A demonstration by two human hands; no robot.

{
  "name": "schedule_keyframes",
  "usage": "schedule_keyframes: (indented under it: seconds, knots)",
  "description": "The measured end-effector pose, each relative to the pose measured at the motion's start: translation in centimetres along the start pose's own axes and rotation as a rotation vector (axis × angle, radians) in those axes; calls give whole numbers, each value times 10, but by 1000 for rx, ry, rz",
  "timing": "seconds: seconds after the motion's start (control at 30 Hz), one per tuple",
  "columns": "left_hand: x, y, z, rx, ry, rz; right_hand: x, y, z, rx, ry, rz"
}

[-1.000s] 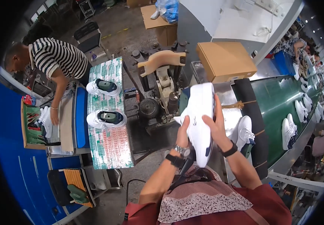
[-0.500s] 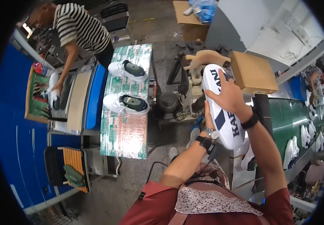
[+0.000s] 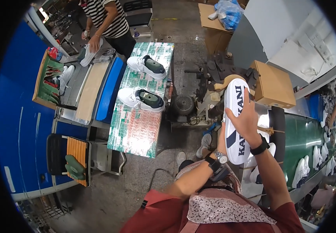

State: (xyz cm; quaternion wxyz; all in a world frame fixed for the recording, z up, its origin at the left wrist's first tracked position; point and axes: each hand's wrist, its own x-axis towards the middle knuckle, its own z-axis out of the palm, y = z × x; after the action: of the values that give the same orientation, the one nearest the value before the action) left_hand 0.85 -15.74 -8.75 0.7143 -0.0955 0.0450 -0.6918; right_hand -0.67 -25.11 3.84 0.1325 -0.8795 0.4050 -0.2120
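Observation:
I hold a white sports shoe sole-up in front of me; the sole is white with dark blue markings. My right hand lies spread across the middle of the sole, a black band on its wrist. My left hand grips the shoe from its left side and underneath, mostly hidden behind it; that wrist carries a watch. The shoe's toe end points at a dark machine with a tan, padded head.
A green-patterned table on my left carries two white shoes with dark linings. A person in a striped shirt handles another white shoe at the far bench. A cardboard box and a green conveyor with several white shoes are on my right.
The shoe has been turned so its marked sole faces up and lifted toward the machine. My right hand now rests flat on the sole. The view has swung left and down.

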Motion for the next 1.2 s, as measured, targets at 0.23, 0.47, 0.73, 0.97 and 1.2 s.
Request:
schedule_keyframes:
  seconds: [0.23,0.47,0.73,0.97,1.2]
  knots:
    - [9,-18,-50,174,314,165,-20,12,7,-58,179,-62]
    - [-9,-2,-18,186,234,93,-28,-9,-2,-13,86,85]
    - [-4,-4,-16,202,207,66,-31,-5,-8,25,113,77]
    - [-21,-1,21,107,198,39,-24,-9,3,14,252,-94]
    - [-9,-15,0,69,61,-213,12,-13,-20,35,37,348]
